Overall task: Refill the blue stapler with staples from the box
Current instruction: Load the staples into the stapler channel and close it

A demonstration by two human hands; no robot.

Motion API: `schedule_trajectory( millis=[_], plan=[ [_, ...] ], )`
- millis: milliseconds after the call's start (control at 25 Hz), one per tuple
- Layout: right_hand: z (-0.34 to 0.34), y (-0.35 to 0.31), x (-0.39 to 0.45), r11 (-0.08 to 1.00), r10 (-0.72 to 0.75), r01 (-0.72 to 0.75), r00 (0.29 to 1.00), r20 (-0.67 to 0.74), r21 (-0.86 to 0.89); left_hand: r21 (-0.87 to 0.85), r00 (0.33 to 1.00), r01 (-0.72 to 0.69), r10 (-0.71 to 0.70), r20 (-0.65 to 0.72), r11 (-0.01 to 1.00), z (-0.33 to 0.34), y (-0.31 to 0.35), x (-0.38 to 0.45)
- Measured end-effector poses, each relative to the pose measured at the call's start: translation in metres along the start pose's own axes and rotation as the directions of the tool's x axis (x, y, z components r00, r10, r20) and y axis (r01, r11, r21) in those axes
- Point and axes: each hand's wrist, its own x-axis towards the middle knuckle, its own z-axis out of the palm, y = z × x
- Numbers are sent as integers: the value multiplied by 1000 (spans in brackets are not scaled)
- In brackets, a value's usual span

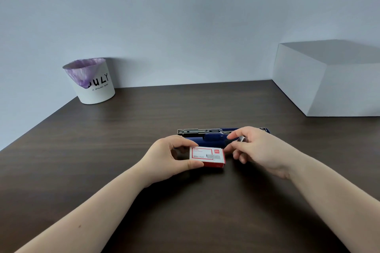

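Red box (207,157) in left hand (170,158), stapler (213,135) behind

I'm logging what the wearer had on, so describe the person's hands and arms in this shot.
Both arms are bare: no sleeves show up to the frame edge. The left hand and right hand wear no gloves, and no rings, watch or bracelets are visible. Fingernails look short and unpainted.

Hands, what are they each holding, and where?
The left hand grips the staple box by its left end. The right hand pinches a small strip of staples between fingertips, above the open blue stapler.
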Motion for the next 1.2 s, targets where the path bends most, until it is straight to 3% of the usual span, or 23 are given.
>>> schedule_trajectory(
  millis=[120,280,480,680,880,1040,1200],
  plan=[
    [2,-5,1,981,-101,79,987,-122,-180,75,1000,18,-19,14,997,-1,-5,1],
    [10,-18,5,904,-254,195,961,-112,-381,136,999,18,-24,42,991,-1,-7,4],
    [19,-32,11,903,-309,273,949,-62,-333,132,997,-37,46,-68,991,-3,-3,0],
    [17,-38,19,977,-211,212,977,17,-21,50,986,-30,38,-161,998,-10,-2,0],
    [12,-48,23,959,-266,266,964,7,-100,52,978,23,-12,-207,998,-24,-15,8],
    [16,-54,33,905,-340,308,938,-67,-292,145,977,63,-32,-210,987,-30,-26,15],
    [27,-52,49,937,-287,285,958,17,-202,187,980,82,-45,-193,979,-35,-35,24]
  ],
)
